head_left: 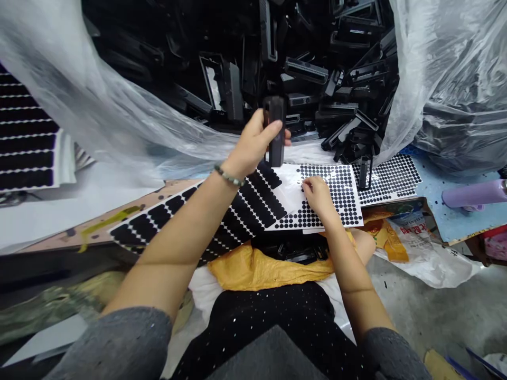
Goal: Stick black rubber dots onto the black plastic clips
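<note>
My left hand (253,143) is raised and closed round a black plastic part (276,132), held upright above the sticker sheets. My right hand (317,191) rests on a white sheet of small round black dots (336,198), fingertips pinched at its bare patch; what they pinch is too small to make out. A sheet of larger black pads (206,214) lies under my left forearm. A beaded bracelet (228,176) circles my left wrist.
A big heap of black plastic parts (301,63) fills a clear plastic bag (119,116) ahead. Another dot sheet (390,179) lies to the right, with a purple cylinder (473,194) beyond. A yellow bag (261,269) sits on my lap. Pad strips (24,137) lie far left.
</note>
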Demonstrator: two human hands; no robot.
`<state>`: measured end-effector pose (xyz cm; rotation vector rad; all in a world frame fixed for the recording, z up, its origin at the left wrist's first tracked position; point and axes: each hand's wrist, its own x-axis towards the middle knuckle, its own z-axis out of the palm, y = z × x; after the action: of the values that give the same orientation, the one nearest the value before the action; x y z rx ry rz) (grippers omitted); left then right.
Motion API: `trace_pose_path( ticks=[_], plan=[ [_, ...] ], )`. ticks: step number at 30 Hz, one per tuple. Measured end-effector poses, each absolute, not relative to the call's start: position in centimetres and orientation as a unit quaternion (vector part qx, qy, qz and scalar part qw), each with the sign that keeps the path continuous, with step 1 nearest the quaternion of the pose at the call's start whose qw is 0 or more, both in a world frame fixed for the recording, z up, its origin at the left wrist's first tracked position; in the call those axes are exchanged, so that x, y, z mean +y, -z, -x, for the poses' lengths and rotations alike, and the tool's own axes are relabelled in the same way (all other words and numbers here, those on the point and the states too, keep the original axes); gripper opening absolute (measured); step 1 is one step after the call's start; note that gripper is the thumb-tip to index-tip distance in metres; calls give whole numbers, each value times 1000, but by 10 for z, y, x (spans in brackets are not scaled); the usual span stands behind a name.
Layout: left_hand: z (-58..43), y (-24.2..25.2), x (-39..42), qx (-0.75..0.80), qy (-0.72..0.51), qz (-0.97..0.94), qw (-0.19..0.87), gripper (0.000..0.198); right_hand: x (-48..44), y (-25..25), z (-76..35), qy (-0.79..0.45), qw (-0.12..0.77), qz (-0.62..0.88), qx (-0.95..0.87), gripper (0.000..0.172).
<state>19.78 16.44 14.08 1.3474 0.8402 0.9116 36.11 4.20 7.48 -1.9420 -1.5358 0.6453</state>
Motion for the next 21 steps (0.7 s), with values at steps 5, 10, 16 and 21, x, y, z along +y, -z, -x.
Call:
trace_pose_path(
  ticks=[5,10,16,21],
  plan=[
    [-171,-101,101,340,-348,-430,760,23,67,-71,-347,-219,201,760,-578,11],
    [-165,-73,67,341,-393,-345,781,26,61,-79,-344,-281,294,745,-528,17],
    [-172,-63,50,338,-437,-336,762,29,30,-88,-318,-474,513,580,-420,23],
    [-174,-62,45,331,-482,-357,729,35,22,-94,-302,-417,510,589,-469,30]
  ],
)
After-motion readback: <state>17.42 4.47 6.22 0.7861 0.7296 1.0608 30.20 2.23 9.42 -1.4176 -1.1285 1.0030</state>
